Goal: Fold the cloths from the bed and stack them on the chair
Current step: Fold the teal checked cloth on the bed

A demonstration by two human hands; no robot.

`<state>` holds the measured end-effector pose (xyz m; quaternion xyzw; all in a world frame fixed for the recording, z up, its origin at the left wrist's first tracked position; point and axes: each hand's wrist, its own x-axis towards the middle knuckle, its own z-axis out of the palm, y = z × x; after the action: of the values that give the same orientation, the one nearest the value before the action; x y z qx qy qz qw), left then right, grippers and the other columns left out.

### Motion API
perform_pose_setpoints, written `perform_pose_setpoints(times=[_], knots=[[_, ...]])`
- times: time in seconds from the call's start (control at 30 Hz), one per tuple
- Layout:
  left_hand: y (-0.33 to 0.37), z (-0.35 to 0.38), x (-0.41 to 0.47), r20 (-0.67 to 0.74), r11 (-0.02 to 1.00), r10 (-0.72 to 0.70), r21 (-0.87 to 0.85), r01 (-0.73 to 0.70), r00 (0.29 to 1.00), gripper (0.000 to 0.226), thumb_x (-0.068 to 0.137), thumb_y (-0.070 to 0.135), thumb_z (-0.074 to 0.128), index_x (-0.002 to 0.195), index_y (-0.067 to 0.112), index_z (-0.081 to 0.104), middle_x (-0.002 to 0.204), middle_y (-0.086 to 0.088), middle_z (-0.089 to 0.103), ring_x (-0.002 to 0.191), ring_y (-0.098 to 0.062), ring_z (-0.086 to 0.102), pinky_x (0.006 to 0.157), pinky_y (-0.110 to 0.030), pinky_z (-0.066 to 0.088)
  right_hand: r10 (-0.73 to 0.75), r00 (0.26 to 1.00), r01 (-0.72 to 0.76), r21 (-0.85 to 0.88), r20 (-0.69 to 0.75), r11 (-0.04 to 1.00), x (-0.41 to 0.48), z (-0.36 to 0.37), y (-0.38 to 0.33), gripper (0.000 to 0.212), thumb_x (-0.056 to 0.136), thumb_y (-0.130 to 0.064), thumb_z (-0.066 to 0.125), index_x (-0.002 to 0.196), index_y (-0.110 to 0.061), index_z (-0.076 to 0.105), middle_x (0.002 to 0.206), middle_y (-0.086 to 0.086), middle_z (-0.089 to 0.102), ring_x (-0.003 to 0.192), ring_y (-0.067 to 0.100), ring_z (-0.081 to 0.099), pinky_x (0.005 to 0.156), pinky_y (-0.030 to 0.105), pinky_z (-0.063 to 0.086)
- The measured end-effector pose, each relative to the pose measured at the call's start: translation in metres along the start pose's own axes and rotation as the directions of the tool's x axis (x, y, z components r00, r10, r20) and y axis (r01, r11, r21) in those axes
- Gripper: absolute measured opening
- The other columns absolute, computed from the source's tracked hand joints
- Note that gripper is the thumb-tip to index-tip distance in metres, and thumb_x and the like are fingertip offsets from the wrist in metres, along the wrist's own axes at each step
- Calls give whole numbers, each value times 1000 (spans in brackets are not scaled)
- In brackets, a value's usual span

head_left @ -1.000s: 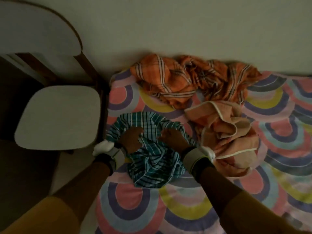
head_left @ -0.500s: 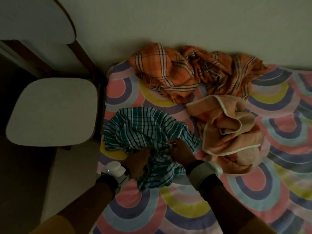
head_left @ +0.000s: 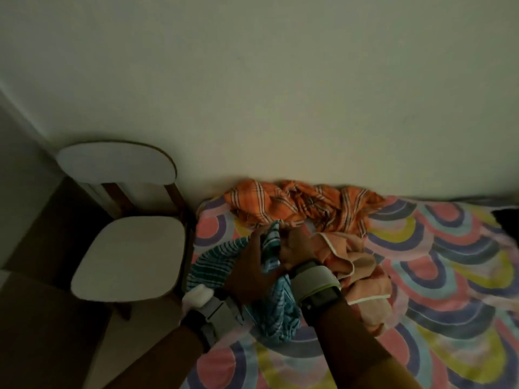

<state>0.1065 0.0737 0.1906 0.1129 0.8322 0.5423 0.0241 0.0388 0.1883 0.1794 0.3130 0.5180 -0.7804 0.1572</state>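
L grip [head_left: 250, 272] & R grip [head_left: 293, 248] both clamped on teal check cloth [head_left: 214, 256], bunched at left edge of bed [head_left: 449, 279]; I'd walk grips out to 2 corners, shake flat, then fold; chair [head_left: 126, 256] just left.

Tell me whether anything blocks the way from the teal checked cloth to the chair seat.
Nothing visible does. The left hand and right hand grip the teal checked cloth at the left edge of the bed; the chair seat beside it is bare.
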Motion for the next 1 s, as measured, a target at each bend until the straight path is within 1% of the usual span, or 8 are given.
perform_pose_setpoints(times=[0.17,0.3,0.53,0.6,0.7,0.77,0.87,1.0], knots=[[27,-42,29,-115,973,123,208,-98,986,32,93,42,50,106,17,65,104,-13,68,96,-27,64,81,-49,51,-108,988,85,197,112,977,-16,12,-37,21,96,-4,40,99,-13,59,83,5,52,73,15,53,63,26,55],[45,-64,44,-263,934,154,353,-53,952,24,91,14,52,107,-1,62,105,-25,63,98,-37,59,86,-44,47,-268,895,287,1,357,958,-62,11,-36,9,94,-8,50,94,-5,58,85,7,64,79,19,64,68,29,53],[87,-93,53,-196,897,239,420,-139,951,14,92,13,50,92,3,60,68,-23,61,63,-36,58,55,-45,41,-718,508,818,-528,477,228,-60,15,-36,22,84,-18,63,68,-32,56,62,-12,57,61,-3,53,55,15,39],[96,-106,50,-161,896,280,398,-198,946,32,87,29,50,75,0,59,61,-24,57,59,-33,56,55,-44,41,-718,507,778,-611,476,145,-42,8,-39,11,80,-10,61,79,-21,63,76,2,67,75,13,62,63,29,46],[108,-130,49,-271,939,270,289,-189,924,34,79,26,52,52,9,41,49,-13,36,48,-18,38,49,-32,27,-616,663,629,-763,426,150,-22,-18,-29,14,80,-9,60,92,-14,66,98,14,69,98,32,63,76,35,47],[109,-153,53,-529,992,125,87,-94,839,30,75,21,54,51,12,41,53,-11,38,55,-16,39,54,-30,34,-588,760,503,-824,278,260,-20,-37,-26,24,84,-9,60,108,-8,65,112,17,66,108,34,59,86,36,47],[105,-174,47,-746,994,-81,-107,1,660,11,78,12,62,71,18,56,65,-6,54,56,-11,51,57,-34,44,-659,706,562,-772,262,296,-36,-34,-45,22,86,-7,61,107,-1,66,106,22,68,103,34,62,82,35,46],[111,-143,38,-127,989,8,149,11,992,55,73,15,77,120,23,49,94,0,60,79,-11,57,68,-21,49,-628,519,782,-620,580,73,-84,34,-89,18,81,-23,61,92,-11,71,89,12,72,80,20,63,66,26,38]])
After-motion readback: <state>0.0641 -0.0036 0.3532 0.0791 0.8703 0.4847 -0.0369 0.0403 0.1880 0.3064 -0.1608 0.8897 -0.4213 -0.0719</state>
